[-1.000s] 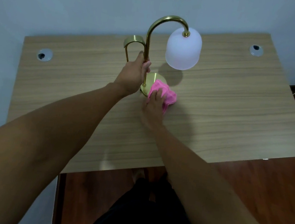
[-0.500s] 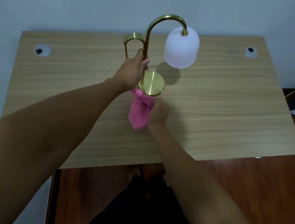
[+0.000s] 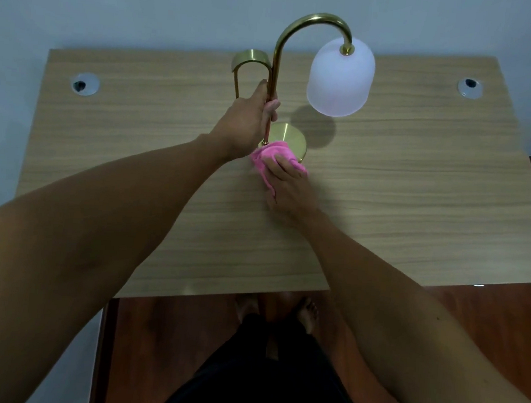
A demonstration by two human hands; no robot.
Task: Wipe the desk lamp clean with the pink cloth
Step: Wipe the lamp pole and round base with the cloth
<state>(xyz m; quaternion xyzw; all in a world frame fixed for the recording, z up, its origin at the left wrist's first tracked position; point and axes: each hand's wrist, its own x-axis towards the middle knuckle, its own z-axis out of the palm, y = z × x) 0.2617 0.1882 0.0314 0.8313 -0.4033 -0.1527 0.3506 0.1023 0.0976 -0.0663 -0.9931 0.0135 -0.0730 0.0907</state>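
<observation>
the desk lamp (image 3: 302, 86) stands upright toward the back middle of the counter (image 3: 417, 188), its stem rising straight from the round brass base (image 3: 290, 136) before arching right to the white shade (image 3: 340, 76). the left hand (image 3: 248, 120) is wrapped around the lower stem, steadying it. the right hand (image 3: 286, 184) presses the bunched pink cloth (image 3: 271, 155) with its fingers onto the base's near edge, just below the left hand. the uncovered brass lies beyond the cloth, away from the person, and the stem runs straight up from there. no containers are in view.
</observation>
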